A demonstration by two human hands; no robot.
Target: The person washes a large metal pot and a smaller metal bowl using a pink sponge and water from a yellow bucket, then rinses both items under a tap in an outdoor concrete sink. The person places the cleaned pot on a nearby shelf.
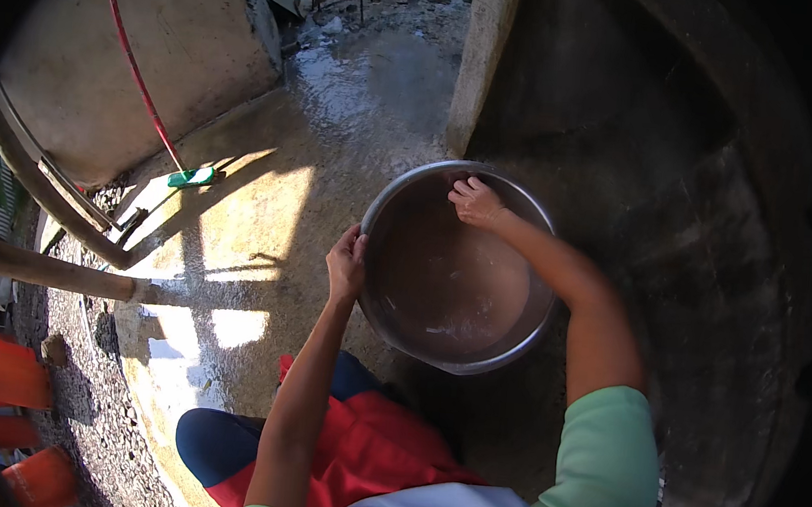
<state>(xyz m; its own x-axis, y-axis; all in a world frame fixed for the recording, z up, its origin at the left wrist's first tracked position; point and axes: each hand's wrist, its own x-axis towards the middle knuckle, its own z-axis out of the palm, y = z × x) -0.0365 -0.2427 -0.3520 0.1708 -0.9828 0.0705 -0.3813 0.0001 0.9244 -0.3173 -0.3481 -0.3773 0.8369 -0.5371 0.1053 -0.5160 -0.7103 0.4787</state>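
A large round metal basin point(457, 286) is in front of me, its inner side brownish with wet-looking glints on the bottom. Whether water stands in it, I cannot tell. My left hand point(346, 264) grips the rim on the left, thumb on top. Inside the basin, my right hand point(476, 202) has its fingers bent against the far inner wall. Its fingertips are partly hidden, so anything small under them cannot be made out. My right forearm crosses over the right side of the rim.
A red-handled broom with a green head point(192, 177) leans on the wall point(144, 40) at left. Wooden poles point(54, 270) jut in from the left edge. Orange buckets point(7, 369) stand on gravel, lower left. A concrete pillar point(484, 59) rises beyond the basin. The concrete floor point(340, 177) is wet.
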